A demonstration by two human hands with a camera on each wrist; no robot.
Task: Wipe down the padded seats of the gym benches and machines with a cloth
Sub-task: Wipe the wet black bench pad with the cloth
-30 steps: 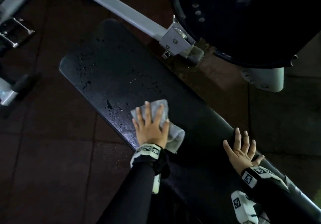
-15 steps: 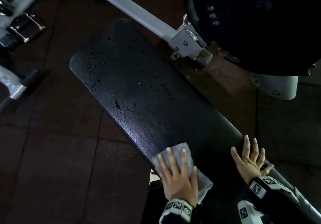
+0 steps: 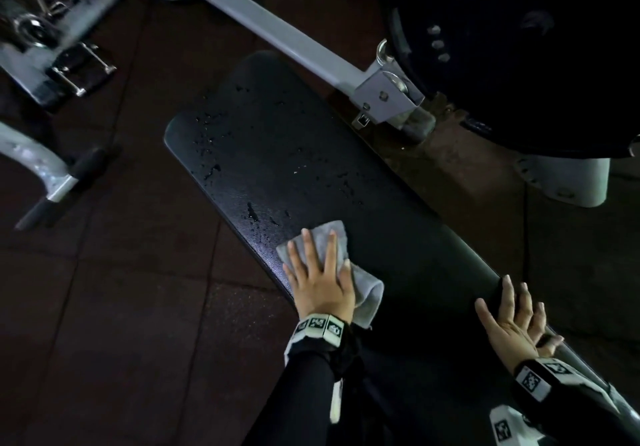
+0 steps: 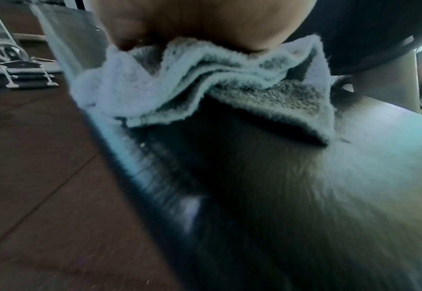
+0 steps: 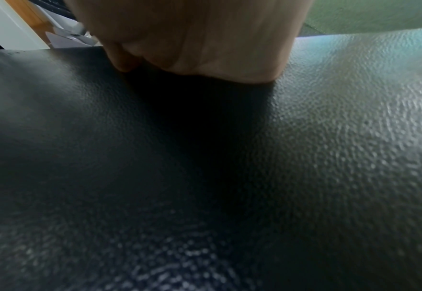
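Observation:
A long black padded bench point(image 3: 284, 155) runs from upper left to lower right, with wet droplets on its far half. My left hand point(image 3: 320, 272) lies flat with straight fingers on a folded grey cloth point(image 3: 367, 293) and presses it onto the pad near the left edge. The left wrist view shows the cloth point(image 4: 204, 86) bunched under my palm on the pad point(image 4: 329, 187). My right hand point(image 3: 512, 321) rests flat, fingers spread, on the right edge of the bench. In the right wrist view that hand point(image 5: 192, 39) sits on the textured black pad point(image 5: 204, 177) and holds nothing.
A large black weight plate point(image 3: 519, 47) hangs over the bench's upper right on a grey steel arm point(image 3: 284, 33). Grey machine parts with a handle point(image 3: 52, 182) and straps point(image 3: 79, 68) stand at the left. Dark brown rubber floor tiles point(image 3: 104, 307) lie left of the bench.
My left hand pulled the cloth back along the bench toward me, then pushed it forward again toward the droplets. The right hand stayed on the bench's right edge.

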